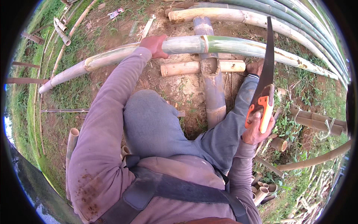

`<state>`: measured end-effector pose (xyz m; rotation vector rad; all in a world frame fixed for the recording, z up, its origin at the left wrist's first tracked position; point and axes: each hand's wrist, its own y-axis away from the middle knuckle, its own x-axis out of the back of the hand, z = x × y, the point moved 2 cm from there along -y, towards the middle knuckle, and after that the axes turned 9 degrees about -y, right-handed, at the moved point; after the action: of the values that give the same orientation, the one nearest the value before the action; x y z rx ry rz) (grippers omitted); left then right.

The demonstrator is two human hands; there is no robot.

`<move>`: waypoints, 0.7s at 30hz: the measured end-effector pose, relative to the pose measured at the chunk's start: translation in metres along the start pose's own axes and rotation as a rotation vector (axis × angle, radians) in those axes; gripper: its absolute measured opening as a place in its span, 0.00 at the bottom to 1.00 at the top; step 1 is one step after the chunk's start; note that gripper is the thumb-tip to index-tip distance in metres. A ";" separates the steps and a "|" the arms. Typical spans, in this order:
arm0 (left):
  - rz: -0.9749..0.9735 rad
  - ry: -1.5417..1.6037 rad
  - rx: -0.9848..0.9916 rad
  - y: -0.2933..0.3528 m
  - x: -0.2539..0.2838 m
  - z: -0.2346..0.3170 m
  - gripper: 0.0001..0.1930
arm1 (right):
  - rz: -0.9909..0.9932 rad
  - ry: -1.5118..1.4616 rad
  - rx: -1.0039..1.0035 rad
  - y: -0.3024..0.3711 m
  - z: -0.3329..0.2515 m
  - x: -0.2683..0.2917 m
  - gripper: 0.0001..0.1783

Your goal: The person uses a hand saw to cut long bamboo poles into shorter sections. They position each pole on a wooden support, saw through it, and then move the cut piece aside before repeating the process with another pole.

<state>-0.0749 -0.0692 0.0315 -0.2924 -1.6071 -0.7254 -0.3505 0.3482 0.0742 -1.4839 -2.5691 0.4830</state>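
A long green and pale bamboo pole [186,44] lies crosswise in front of me. My left hand [154,46] is closed over it, left of a node ring, with the thumb along the near side. In my right hand [256,131] is a handsaw [266,71], held by its orange and brown handle. Its dark blade points up and away, and overlaps the pole in the picture; I cannot tell whether they touch. Under the pole runs a thick grey bamboo piece [215,100] with a notch cut in it.
A short bamboo length [182,68] lies behind the grey piece, close to my bare foot [255,68]. Several long poles [298,18] are stacked at the far right. Cut bamboo tubes [261,194] sit at the lower right. Tied bamboo [317,120] lies right of the saw.
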 end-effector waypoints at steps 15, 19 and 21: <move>0.002 -0.006 -0.013 0.002 0.001 0.002 0.48 | -0.305 0.023 0.035 0.044 0.026 -0.106 0.30; 0.026 0.017 -0.023 0.002 -0.004 -0.001 0.47 | -0.343 0.098 0.099 0.043 0.021 -0.106 0.30; 0.026 0.029 -0.023 -0.002 -0.004 -0.003 0.47 | -0.347 0.124 0.104 0.042 0.020 -0.106 0.30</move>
<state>-0.0726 -0.0713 0.0267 -0.3183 -1.5659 -0.7256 -0.2677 0.2719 0.0453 -0.9723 -2.5812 0.4526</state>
